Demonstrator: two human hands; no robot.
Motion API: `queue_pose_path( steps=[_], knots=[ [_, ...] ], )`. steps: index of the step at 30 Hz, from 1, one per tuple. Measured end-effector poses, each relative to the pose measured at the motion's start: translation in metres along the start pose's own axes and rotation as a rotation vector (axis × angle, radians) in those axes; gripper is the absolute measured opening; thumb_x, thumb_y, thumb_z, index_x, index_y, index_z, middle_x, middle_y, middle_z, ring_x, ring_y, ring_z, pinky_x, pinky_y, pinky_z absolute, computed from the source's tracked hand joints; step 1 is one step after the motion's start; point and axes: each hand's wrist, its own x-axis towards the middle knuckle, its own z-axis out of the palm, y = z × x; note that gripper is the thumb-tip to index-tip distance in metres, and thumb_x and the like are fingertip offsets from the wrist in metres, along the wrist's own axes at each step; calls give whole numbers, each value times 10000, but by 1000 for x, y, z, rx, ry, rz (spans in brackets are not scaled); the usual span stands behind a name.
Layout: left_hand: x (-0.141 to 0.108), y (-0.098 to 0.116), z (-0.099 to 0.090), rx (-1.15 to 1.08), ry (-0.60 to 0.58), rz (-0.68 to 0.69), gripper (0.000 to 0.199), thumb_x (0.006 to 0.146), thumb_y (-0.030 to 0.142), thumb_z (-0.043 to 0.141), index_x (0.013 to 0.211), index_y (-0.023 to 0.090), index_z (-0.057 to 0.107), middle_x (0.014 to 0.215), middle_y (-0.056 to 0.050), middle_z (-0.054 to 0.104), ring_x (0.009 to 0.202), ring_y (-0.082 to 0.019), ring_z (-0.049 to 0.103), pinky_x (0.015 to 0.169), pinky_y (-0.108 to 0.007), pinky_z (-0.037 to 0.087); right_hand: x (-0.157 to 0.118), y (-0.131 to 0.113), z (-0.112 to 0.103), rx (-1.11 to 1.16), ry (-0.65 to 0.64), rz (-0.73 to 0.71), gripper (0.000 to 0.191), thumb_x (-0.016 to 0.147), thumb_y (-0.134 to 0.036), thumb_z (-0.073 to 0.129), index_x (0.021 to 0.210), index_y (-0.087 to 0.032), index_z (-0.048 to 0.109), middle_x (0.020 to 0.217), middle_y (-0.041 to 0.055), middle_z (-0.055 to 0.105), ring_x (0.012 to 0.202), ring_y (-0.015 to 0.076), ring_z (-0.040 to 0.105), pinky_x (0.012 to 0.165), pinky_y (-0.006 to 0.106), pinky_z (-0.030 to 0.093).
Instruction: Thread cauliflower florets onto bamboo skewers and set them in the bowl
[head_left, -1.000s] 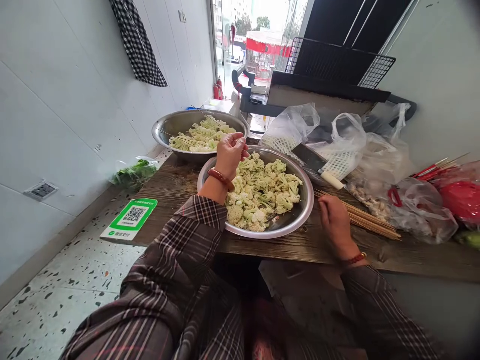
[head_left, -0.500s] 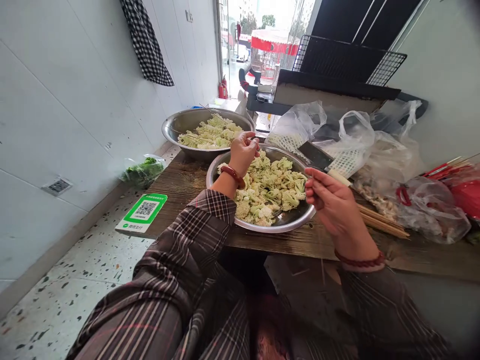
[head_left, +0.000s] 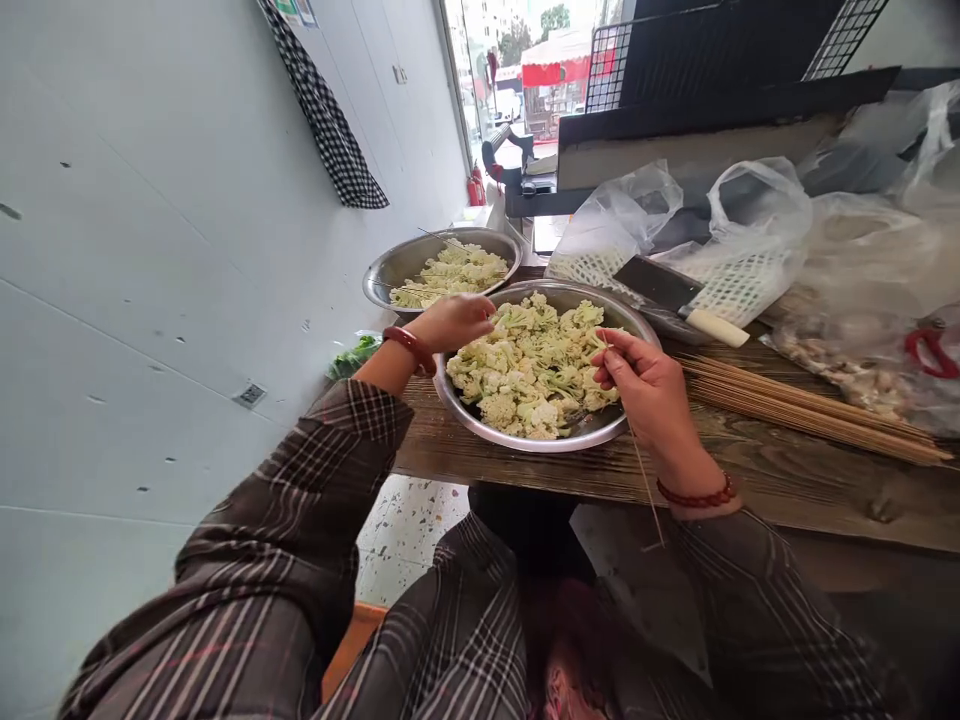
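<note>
Pieces of cauliflower point(head_left: 517, 365) fill a round steel basin point(head_left: 529, 444) on the wooden table. My left hand point(head_left: 454, 322) is over the basin's left rim, its fingers curled in and slightly blurred; whatever they may pinch is hidden. At the basin's right side, my right hand point(head_left: 651, 388) is closed with thumb and fingertips around a thin bamboo skewer point(head_left: 645, 475). The skewer slants down past the table's front edge, and its tip shows just above the fingers. No cauliflower is visible on it.
Behind on the left stands a second steel basin point(head_left: 379, 290) of cauliflower with skewers across it. To the right lie a cleaver point(head_left: 667, 290), a bundle of bamboo skewers point(head_left: 810, 405) and plastic bags point(head_left: 757, 235). A white wall point(head_left: 187, 250) borders the left.
The view has turned to the right. My left hand has moved back from the middle of the basin to its left rim. My right hand has come closer over the right rim.
</note>
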Motion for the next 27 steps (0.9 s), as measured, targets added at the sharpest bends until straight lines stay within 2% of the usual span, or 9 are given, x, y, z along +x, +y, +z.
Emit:
queue_pose_path(
  steps=[4,6,8,11,14,16,21,25,27],
  knots=[
    [-17,-9,-4,235,-173,49,464,734,270,657,1194,207,689,1167,-85,692,979,-202,624,906,-299,452,0,1,-2,7,-19,-18,363,856,-375,656,1160,-183,709,827,27,702,642,116,627,586,274,540],
    [-18,-11,1,276,-196,65,514,685,232,671,1198,219,693,1178,-85,690,1014,-221,619,927,-300,438,-1,1,-2,3,-15,-28,368,862,-391,651,1161,-183,708,828,28,703,644,116,626,584,273,539],
    [-16,-11,10,307,-170,103,442,687,190,641,1121,221,725,1121,-85,704,1009,-233,618,951,-325,423,-2,0,-2,-3,-8,-37,372,867,-404,645,1161,-184,708,826,27,702,645,115,626,591,275,542],
    [-11,-5,23,311,-143,167,278,712,117,563,889,210,755,925,-80,712,920,-224,620,952,-344,410,-2,1,-1,-5,-8,-46,383,866,-414,647,1167,-184,706,827,29,705,649,118,630,599,278,545],
    [-4,11,30,231,-125,171,258,715,111,561,846,216,756,888,-68,707,822,-199,606,859,-318,425,-2,2,-1,0,-2,-48,386,866,-412,646,1169,-180,704,826,30,705,649,120,629,603,282,543],
    [2,26,31,149,-91,162,248,714,140,600,875,232,764,901,-52,709,769,-183,591,780,-298,420,-2,2,-1,3,8,-43,383,869,-408,641,1169,-178,704,825,29,704,647,119,630,609,284,542],
    [27,56,30,-191,-31,173,149,635,161,730,778,202,742,696,-5,643,646,-141,538,649,-261,388,-2,1,1,4,32,-18,409,862,-406,642,1185,-159,694,837,41,711,649,123,634,630,292,541],
    [40,61,35,-749,-31,51,152,681,225,754,776,158,655,634,20,593,578,-102,542,591,-231,430,-1,0,4,14,19,-6,430,859,-431,632,1185,-157,697,830,49,713,644,140,633,617,300,536],
    [40,60,39,-1076,-73,-3,238,704,262,768,860,156,624,758,-22,673,672,-123,643,638,-246,497,1,0,4,15,7,-5,429,864,-437,630,1187,-163,699,831,51,713,647,148,630,613,303,529]
  ],
)
